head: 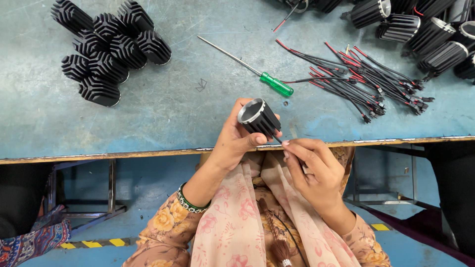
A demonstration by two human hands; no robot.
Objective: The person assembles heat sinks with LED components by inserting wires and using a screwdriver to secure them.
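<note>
Head view, looking straight down, landmark is the green-handled screwdriver (pixel 257 74) lying diagonally on the blue worktable (pixel 163 109). Left hand (pixel 236 138) is sitting just below the screwdriver's handle, at the table's front edge, fingers curling tight around a black finned cylinder housing (pixel 259 117) with a silver rim; housing is being held tilted, open end facing up and left, thumb pressing on its lower side. Right hand (pixel 314 170) is sitting below and right of the screwdriver, just off the table edge, fingertips pinching narrow on a thin dark wire (pixel 277 140) that is running up to the bottom of the housing; how the wire joins the housing is too small to tell. Hands are near each other, almost touching at the wire. Left of the screwdriver, well apart, a cluster of black finned housings (pixel 110 49) is lying bunched on the table. Right of the screwdriver, near its handle, a bundle of red and black wires (pixel 366 79) with small connectors is spreading out. Above and right of that, at the far corner, more finned housings with silver rims (pixel 425 27) are piling together. A green bangle (pixel 190 202) is showing on the left wrist, and a floral scarf (pixel 247 217) is hanging below both hands.
</note>
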